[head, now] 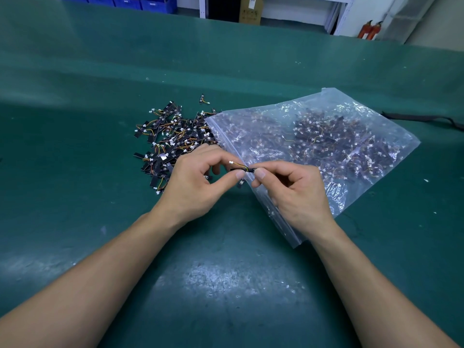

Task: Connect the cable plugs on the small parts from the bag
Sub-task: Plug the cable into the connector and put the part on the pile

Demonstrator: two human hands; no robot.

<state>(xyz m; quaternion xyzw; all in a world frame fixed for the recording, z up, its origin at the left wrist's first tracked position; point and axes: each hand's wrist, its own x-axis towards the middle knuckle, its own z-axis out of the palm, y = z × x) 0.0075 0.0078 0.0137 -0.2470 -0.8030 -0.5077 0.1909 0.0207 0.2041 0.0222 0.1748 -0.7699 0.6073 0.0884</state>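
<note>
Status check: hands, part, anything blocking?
Hands: left hand and right hand both pinch one small part over the bag edge. Its white plug sticks up free, unconnected. Nothing blocking; loose pile sits left of bag.

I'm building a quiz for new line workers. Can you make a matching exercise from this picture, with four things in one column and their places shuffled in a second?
Things
1. plastic bag
2. loose pile of parts
3. small black part
4. blue bins

Places
A. pinched between the left hand and the right hand
B. beyond the far edge of the table, upper left
C. flat on the table, right of the pile
D. on the table, beside the bag's zip edge

Pairs: 1-C, 2-D, 3-A, 4-B
</note>
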